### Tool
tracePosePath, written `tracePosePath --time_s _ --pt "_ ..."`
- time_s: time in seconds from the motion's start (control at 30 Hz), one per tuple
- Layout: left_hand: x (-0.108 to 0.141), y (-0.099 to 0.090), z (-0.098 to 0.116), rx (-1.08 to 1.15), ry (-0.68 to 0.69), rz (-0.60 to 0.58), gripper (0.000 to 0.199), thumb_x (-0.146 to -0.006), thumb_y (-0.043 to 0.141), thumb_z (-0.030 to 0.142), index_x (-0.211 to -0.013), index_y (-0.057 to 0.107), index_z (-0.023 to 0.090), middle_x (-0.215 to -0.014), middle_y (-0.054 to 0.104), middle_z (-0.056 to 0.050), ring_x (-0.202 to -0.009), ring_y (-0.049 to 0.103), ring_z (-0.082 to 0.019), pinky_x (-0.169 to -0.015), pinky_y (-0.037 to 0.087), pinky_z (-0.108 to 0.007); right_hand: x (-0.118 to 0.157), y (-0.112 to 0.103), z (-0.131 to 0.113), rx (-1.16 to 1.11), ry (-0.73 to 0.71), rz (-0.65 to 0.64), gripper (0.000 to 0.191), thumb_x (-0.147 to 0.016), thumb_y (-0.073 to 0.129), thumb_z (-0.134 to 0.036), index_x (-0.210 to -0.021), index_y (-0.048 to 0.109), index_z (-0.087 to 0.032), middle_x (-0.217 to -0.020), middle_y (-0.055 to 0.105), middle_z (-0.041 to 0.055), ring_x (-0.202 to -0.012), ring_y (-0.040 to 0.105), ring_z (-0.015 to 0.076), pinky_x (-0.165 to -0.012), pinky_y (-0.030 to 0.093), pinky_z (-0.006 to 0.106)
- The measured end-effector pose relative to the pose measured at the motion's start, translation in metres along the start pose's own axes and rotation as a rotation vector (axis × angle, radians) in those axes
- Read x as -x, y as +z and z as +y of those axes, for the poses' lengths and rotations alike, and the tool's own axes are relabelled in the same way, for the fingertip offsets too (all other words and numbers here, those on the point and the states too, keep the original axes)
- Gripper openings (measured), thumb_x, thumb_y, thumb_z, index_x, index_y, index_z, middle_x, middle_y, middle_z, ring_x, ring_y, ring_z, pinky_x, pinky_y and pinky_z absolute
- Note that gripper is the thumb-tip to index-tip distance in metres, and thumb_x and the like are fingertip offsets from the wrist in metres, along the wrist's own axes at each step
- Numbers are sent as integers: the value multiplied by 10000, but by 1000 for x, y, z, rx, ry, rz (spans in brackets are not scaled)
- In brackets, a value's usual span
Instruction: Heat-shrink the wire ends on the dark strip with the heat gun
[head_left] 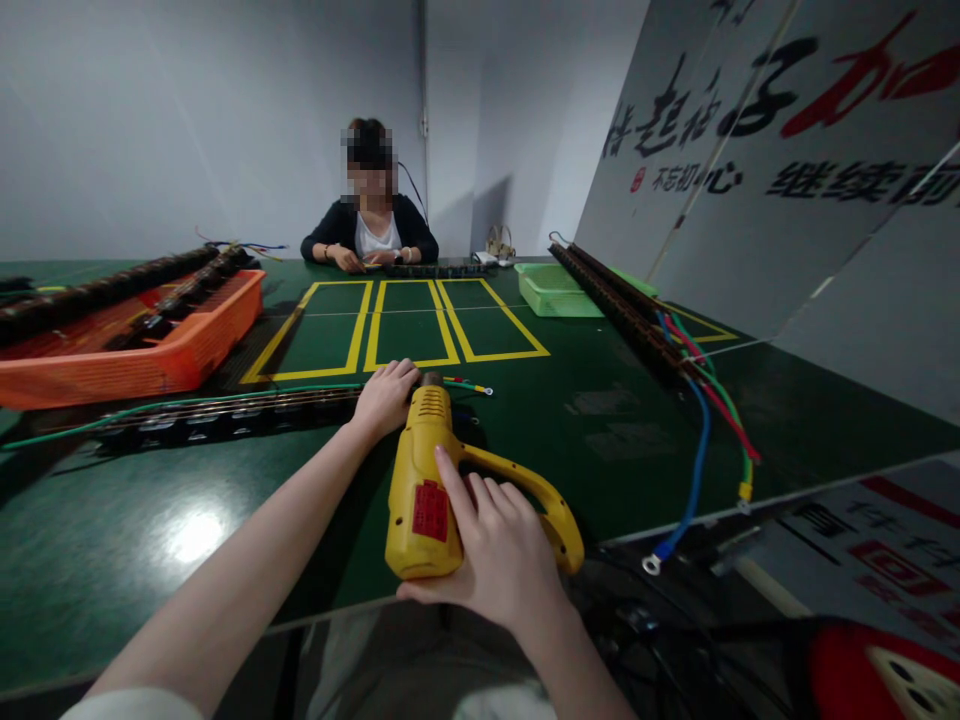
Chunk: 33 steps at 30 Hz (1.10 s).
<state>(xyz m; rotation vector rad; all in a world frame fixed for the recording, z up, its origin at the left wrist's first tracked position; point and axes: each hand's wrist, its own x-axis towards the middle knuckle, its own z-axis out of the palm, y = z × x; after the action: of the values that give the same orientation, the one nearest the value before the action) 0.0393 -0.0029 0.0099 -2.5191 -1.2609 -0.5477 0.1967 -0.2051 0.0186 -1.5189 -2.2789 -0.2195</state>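
My right hand is closed around the body of a yellow heat gun, its index finger laid along the side by a red label. The gun's metal nozzle points away from me, right beside my left hand. That hand is closed over the right end of a long black strip, which carries copper-coloured lines along its length; its fingertips are partly hidden. A green wire runs along the strip. Past my left fingers, a green wire end with a ring terminal sticks out to the right.
An orange basket with black strips stands at left. At right, a brown-black strip crosses a light green basket; its blue wire overhangs the table edge. Yellow tape rectangles mark the green table. Opposite sits a person.
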Motion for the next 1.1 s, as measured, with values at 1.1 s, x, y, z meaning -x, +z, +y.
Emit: tracePosePath --time_s 1.1 --pt "-6 -1 -6 290 115 43 340 -931 348 368 -903 645 205 -999 617 -66 -948 553 -201 -834 449 -335 4 -13 31 -39 66 -35 1236 -555 571 -820 -1469 144 -104 -1003 623 123 -871 590 279 -789 451 409"
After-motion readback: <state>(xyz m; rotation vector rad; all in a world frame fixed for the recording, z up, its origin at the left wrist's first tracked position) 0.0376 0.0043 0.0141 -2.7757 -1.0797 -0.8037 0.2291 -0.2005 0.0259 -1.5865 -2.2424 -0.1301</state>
